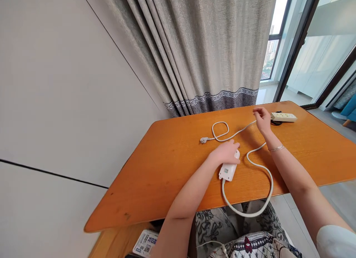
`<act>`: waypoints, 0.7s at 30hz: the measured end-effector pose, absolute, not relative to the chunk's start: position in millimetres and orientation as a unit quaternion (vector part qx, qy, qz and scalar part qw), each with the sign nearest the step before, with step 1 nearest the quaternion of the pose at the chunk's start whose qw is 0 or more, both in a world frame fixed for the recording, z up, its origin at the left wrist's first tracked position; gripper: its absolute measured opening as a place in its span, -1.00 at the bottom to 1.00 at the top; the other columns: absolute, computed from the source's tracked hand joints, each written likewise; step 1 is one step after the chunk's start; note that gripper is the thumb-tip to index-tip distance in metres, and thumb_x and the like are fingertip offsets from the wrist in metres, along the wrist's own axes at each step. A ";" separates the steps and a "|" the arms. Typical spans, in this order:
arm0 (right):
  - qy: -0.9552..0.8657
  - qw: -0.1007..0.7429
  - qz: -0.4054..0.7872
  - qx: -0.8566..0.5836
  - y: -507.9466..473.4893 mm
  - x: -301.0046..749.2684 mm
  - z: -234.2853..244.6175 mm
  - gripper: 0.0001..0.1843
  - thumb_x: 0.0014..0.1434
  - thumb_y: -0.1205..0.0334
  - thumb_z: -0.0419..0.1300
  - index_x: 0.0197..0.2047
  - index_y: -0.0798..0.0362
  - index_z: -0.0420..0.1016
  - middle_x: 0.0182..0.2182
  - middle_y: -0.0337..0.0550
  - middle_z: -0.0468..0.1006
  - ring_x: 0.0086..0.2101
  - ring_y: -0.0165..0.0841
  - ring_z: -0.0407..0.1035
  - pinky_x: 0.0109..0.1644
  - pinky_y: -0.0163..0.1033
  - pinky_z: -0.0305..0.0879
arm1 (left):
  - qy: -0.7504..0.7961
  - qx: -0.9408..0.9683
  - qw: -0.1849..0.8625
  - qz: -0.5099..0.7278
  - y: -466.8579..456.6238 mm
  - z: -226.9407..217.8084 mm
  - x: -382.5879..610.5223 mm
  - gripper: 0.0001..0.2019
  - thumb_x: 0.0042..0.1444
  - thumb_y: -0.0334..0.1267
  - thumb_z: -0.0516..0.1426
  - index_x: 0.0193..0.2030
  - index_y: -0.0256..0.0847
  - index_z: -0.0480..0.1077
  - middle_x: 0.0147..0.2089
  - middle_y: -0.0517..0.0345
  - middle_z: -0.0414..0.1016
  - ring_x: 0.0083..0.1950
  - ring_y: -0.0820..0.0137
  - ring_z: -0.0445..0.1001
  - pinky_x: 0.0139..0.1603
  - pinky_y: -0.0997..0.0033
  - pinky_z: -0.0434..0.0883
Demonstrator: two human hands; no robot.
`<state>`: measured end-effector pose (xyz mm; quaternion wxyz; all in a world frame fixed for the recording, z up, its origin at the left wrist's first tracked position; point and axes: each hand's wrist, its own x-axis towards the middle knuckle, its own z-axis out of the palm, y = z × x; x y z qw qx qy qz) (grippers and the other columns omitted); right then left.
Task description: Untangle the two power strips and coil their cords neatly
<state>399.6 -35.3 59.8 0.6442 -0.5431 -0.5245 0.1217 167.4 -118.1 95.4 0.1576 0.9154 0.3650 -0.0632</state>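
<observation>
A white power strip (228,171) lies at the middle of the wooden table, its flat side with a small printed code facing up. My left hand (226,152) is closed over its far end. A thick white cord (271,176) leaves the near end, loops over the table's front edge and runs up to my right hand (262,119). That hand is raised above the table with curled fingers, closed on the cord, though the grip itself is partly hidden. Beyond it the cord goes left in a loop to a white plug (204,140) lying on the table.
A second, cream power strip (284,117) with a black cord (276,123) lies at the table's far right. A grey curtain (214,46) hangs behind the wooden table (167,169). A white wall (69,83) stands left. A printed box (146,243) sits below the front edge.
</observation>
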 end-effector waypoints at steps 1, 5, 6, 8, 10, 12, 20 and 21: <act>-0.559 0.632 0.142 -0.518 -41.2 387.3 66.7 -0.76 0.20 0.14 0.08 -0.18 0.11 0.45 -0.20 -0.02 0.56 -0.19 -0.31 0.44 0.00 -0.16 0.36 | 0.375 0.913 0.160 -0.018 -113.2 101.9 159.4 -0.44 -0.02 -0.14 0.24 0.15 -0.28 0.38 0.13 -0.21 0.40 0.10 -0.03 0.49 0.11 0.05 0.44; -0.643 0.557 0.275 -0.448 -67.8 339.5 87.1 -0.50 0.29 -0.12 0.06 0.08 0.08 0.43 0.05 0.06 0.52 -0.06 -0.27 0.45 0.08 -0.07 0.37 | 0.428 0.864 0.158 0.213 -93.3 126.2 121.2 -0.58 -0.05 -0.29 0.23 0.01 -0.23 0.44 0.13 -0.08 0.41 0.18 0.11 0.44 0.25 0.16 0.37; -0.653 0.529 0.314 -0.443 -74.6 328.0 90.2 -0.42 0.31 -0.17 0.04 0.19 0.08 0.37 0.12 0.10 0.48 -0.01 -0.26 0.44 0.10 -0.05 0.37 | 0.449 0.836 0.145 0.280 -89.2 130.9 111.9 -0.60 -0.06 -0.32 0.24 -0.01 -0.22 0.44 0.12 -0.05 0.42 0.18 0.13 0.43 0.26 0.17 0.36; -0.683 0.453 0.376 -0.431 -88.4 306.1 94.8 -0.29 0.30 -0.21 0.07 0.34 0.09 0.22 0.22 0.15 0.40 0.08 -0.23 0.40 0.16 -0.03 0.34 | 0.488 0.772 0.106 0.393 -83.1 138.1 95.2 -0.65 -0.03 -0.33 0.23 -0.05 -0.19 0.44 0.13 -0.03 0.43 0.21 0.16 0.41 0.24 0.19 0.37; -0.747 0.349 0.422 -0.378 -102.5 286.3 99.0 -0.18 0.25 -0.18 0.17 0.41 0.07 0.10 0.25 0.15 0.37 0.08 -0.23 0.40 0.17 -0.07 0.34 | 0.518 0.710 0.070 0.472 -79.5 143.0 80.6 -0.67 -0.01 -0.33 0.23 -0.05 -0.17 0.43 0.16 -0.02 0.41 0.23 0.19 0.39 0.19 0.22 0.41; -0.816 0.223 0.428 -0.316 -116.2 270.0 104.0 0.00 0.15 -0.10 0.33 0.47 0.07 -0.04 0.17 0.13 0.45 -0.06 -0.27 0.47 0.06 -0.13 0.39 | 0.547 0.659 0.045 0.514 -77.9 146.9 66.9 -0.67 -0.01 -0.33 0.24 -0.05 -0.15 0.41 0.16 0.00 0.41 0.20 0.21 0.40 0.14 0.25 0.44; -0.919 0.027 0.287 -0.268 -156.4 251.3 131.1 -0.11 0.17 0.29 0.32 0.45 0.28 0.00 -0.28 -0.05 0.61 -0.34 -0.28 0.45 -0.28 -0.23 0.31 | 0.649 0.573 0.045 0.498 -73.7 155.1 28.5 -0.62 0.04 -0.33 0.23 0.03 -0.22 0.39 0.11 -0.05 0.42 0.08 0.13 0.45 0.22 0.06 0.35; -0.925 0.055 0.278 -0.252 -160.9 254.3 136.9 -0.21 0.22 0.32 0.26 0.44 0.22 0.06 -0.24 -0.03 0.61 -0.32 -0.28 0.46 -0.25 -0.22 0.33 | 0.660 0.576 0.047 0.480 -72.0 153.5 28.1 -0.57 0.03 -0.31 0.24 0.09 -0.22 0.36 0.14 -0.08 0.41 0.11 0.10 0.45 0.24 0.03 0.34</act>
